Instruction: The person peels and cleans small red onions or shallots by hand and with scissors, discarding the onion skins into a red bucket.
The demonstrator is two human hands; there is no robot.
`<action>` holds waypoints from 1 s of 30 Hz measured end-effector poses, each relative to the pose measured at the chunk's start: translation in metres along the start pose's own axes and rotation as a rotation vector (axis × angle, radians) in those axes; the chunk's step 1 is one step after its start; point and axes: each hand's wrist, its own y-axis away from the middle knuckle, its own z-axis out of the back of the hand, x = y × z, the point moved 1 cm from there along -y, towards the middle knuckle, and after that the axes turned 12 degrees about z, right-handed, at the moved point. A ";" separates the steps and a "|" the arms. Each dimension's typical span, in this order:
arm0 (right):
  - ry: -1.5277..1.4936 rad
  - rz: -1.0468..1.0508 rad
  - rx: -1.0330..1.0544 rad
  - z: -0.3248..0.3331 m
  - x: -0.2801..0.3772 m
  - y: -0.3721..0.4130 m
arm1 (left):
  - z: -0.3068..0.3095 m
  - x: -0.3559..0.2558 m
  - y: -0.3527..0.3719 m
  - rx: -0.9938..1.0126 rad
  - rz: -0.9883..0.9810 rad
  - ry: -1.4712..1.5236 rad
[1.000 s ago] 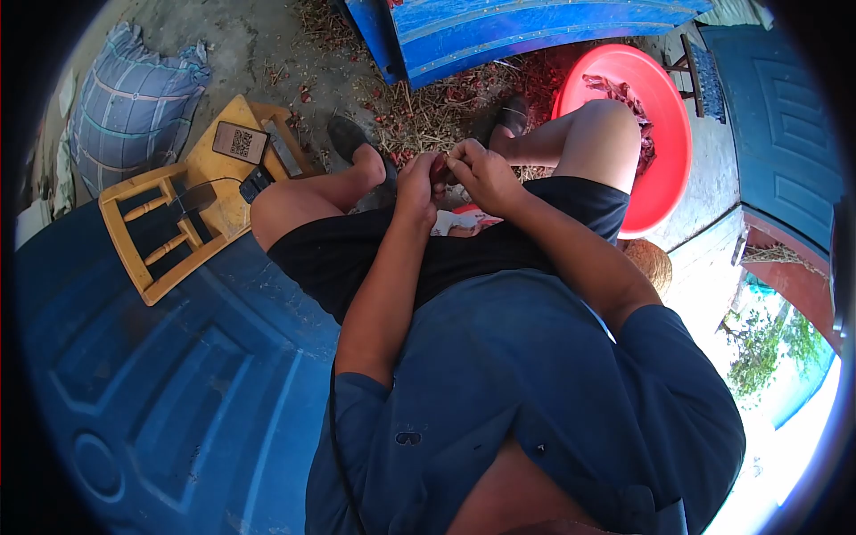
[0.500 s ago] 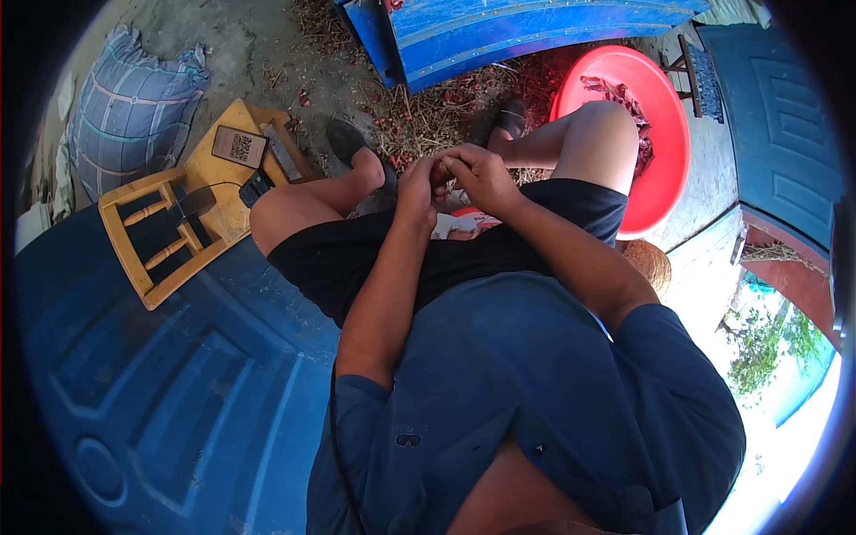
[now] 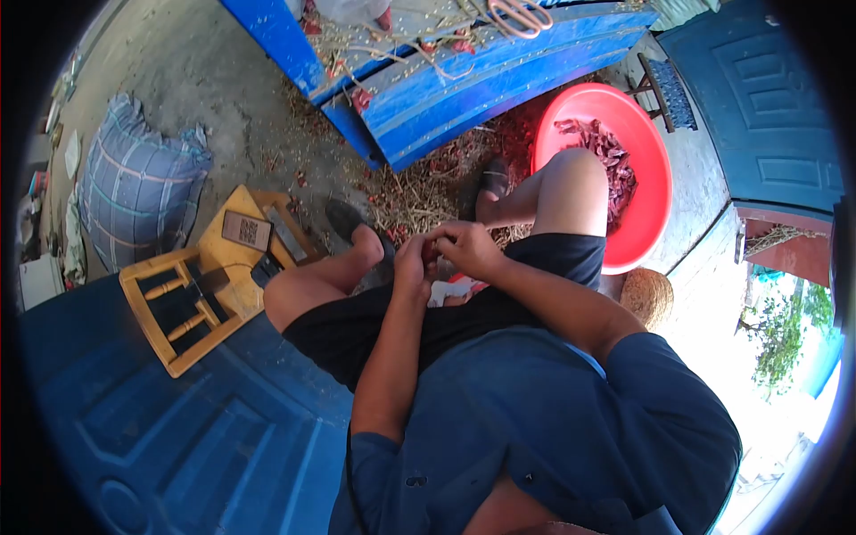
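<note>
My left hand (image 3: 411,267) and my right hand (image 3: 473,250) meet above my lap. The left fingers are curled round a small dark-red thing (image 3: 431,253) that looks like a dried chili pepper, mostly hidden by the hands. My right fingers are bent and pinched together at its upper end. Below the hands, a white and red item (image 3: 456,290) lies in my lap, partly covered. Beside my right knee stands a red plastic basin (image 3: 657,201) with many dried dark-red chili peppers (image 3: 615,165) in it.
A blue table (image 3: 499,85) in front bears scissors (image 3: 522,16), stems and scattered peppers. Dry stalks (image 3: 415,201) litter the floor. To the left are a wooden chair (image 3: 169,308) with a phone (image 3: 247,230) on it and a checked sack (image 3: 143,192). A low stool (image 3: 669,94) stands beyond the basin.
The view has tilted up, so more of the table top and the scissors show. Both hands stay together over my lap, with only slight finger movement.
</note>
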 end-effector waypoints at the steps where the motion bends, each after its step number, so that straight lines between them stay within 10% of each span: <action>1: -0.047 0.030 0.037 0.000 -0.002 0.000 | 0.007 0.002 -0.007 0.013 0.001 0.006; 9: 0.023 0.154 0.008 0.016 0.012 0.003 | -0.013 -0.003 0.008 0.034 -0.004 0.072; 13: 0.033 0.119 -0.481 0.106 0.023 -0.003 | -0.015 -0.005 0.017 0.067 0.061 0.014; 17: 0.492 0.048 -0.815 0.247 0.051 0.020 | -0.015 -0.007 0.013 0.072 0.078 0.007; 19: 1.268 0.061 -0.701 0.300 0.025 0.042 | -0.017 -0.007 0.008 0.079 0.101 0.003; 24: 0.334 0.045 -0.623 0.265 0.086 -0.033 | -0.021 -0.004 0.004 0.115 0.106 -0.046; 30: 0.542 0.301 -0.320 0.180 0.142 -0.224 | -0.005 -0.007 0.018 0.068 0.050 -0.041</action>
